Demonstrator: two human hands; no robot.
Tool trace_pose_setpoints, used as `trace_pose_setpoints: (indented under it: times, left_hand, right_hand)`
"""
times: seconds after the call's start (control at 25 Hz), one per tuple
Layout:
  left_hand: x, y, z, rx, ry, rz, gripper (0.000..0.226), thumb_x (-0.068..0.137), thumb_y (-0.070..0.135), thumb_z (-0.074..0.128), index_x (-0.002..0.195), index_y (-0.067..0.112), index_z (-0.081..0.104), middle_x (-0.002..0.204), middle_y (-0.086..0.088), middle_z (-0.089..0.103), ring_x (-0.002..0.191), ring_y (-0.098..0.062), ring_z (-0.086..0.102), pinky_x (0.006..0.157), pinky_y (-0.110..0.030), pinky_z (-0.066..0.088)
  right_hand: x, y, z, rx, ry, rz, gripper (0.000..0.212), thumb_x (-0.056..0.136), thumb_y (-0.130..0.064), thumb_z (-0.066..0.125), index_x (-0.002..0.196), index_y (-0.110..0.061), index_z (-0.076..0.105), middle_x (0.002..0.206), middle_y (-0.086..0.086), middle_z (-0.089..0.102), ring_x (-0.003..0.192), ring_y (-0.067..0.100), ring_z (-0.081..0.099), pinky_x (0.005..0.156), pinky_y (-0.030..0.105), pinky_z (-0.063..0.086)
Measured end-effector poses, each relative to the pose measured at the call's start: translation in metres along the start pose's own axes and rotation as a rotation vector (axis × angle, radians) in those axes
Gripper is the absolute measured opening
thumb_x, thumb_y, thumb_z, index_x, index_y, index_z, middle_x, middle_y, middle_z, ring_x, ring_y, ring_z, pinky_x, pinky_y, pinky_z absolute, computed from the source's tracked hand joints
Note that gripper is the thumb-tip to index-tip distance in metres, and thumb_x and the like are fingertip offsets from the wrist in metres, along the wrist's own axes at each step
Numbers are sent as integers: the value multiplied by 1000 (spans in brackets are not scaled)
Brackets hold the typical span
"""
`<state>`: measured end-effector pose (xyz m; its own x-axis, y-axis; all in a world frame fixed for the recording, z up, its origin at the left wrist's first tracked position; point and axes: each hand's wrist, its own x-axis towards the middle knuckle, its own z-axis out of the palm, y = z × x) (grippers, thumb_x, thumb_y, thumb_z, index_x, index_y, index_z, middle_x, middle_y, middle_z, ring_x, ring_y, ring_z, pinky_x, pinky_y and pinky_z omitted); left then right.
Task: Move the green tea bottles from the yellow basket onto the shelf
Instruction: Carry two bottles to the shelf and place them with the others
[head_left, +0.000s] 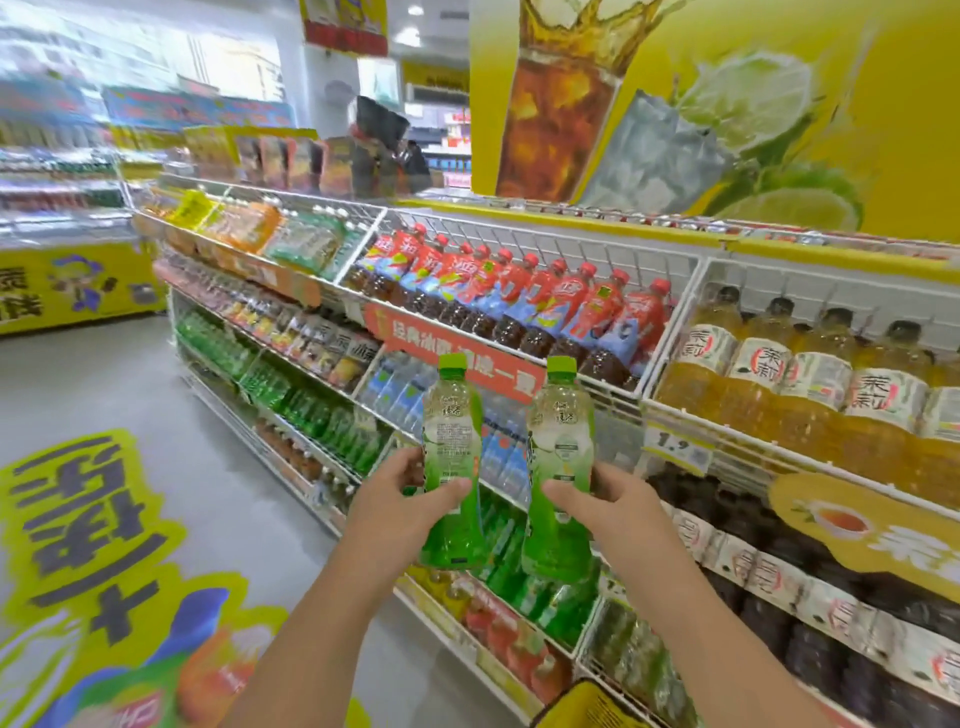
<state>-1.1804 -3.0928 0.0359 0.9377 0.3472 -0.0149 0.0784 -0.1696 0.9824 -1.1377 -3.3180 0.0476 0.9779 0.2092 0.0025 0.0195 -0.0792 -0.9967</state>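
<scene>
Your left hand (402, 493) grasps one clear plastic green tea bottle with a green cap and label (451, 462); your right hand (605, 499) grasps a second such bottle (558, 467). Both stand upright, caps up, side by side, apart, before the white wire shelf (613, 400). The yellow basket (587, 701) sits below. The right-hand bottle is likely nearer the shelf.

I see a shop aisle with a grey floor (130, 384) bearing a big yellow floor sticker (88, 525). A yellow iced-tea poster (727, 109) fills the wall above; a ceiling light (415, 9) glows overhead.
</scene>
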Motion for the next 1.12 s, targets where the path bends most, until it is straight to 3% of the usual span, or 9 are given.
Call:
trace_pose_setpoints:
  times: [0.08,0.16,0.28,0.48,0.64,0.72,0.8,1.0,1.12]
  left_hand:
    - [20,-13,-42,15,48,2,75,58,61,85,127,38,65,117,8,71,105,-13,70,91,-45,60]
    - [44,-28,-92,15,83,15,88,54,66,84,133,34,63,119,8,70,107,-9,68,93,-41,59]
    - [83,-43,-180,8,94,34,68,69,53,86,130,33,64,118,9,69,98,0,67,76,-22,56]
    - [141,-58,-319,18,141,34,48,79,38,86,121,35,63,110,13,70,95,-4,69,65,-11,51]
    - [189,-80,-400,4,184,15,49,78,35,87,123,34,66,113,8,73,90,-9,75,72,-24,57]
    - [218,-92,-429,-45,230,-1,47,80,28,86,122,35,66,112,6,72,84,-4,74,66,-17,55]
    - [252,-104,-452,-62,264,-19,49,82,26,84,125,33,64,111,9,70,79,2,71,58,-9,50]
    - [348,-127,-503,-45,321,-59,47,82,26,84,124,33,65,106,13,70,82,-8,74,62,-17,52]
    - [404,-132,-531,-22,341,-88,42,84,25,82,121,36,66,109,14,71,83,-9,75,64,-17,53]
  right_hand:
    - [20,1,49,-5,-16,-6,15,88,-31,78,103,-34,75,99,-12,78,89,10,75,81,38,62]
    - [41,2,105,0,-29,-13,15,88,-29,78,102,-34,74,98,-12,78,88,10,75,79,38,63]
    - [76,0,200,-9,-42,-13,14,88,-23,79,99,-30,75,96,-8,79,86,11,75,74,32,62]
    - [125,-15,342,-27,-89,12,12,87,-18,79,96,-26,76,91,-3,80,85,17,76,72,35,63]
    - [174,-28,426,-24,-128,30,16,86,-12,78,101,-19,76,91,2,80,81,19,75,55,22,57]
    - [205,-29,460,-10,-160,38,17,87,-12,77,101,-21,75,89,-2,80,77,15,76,52,20,56]
    - [243,-24,492,-20,-197,32,17,88,-16,77,103,-25,74,88,-10,79,74,6,75,55,19,55]
    - [348,-7,574,32,-262,49,19,89,-16,77,106,-24,75,94,-9,80,80,6,75,60,16,54]
    - [404,-4,617,41,-291,83,24,88,-13,77,110,-19,75,97,-5,80,88,12,76,73,27,58]
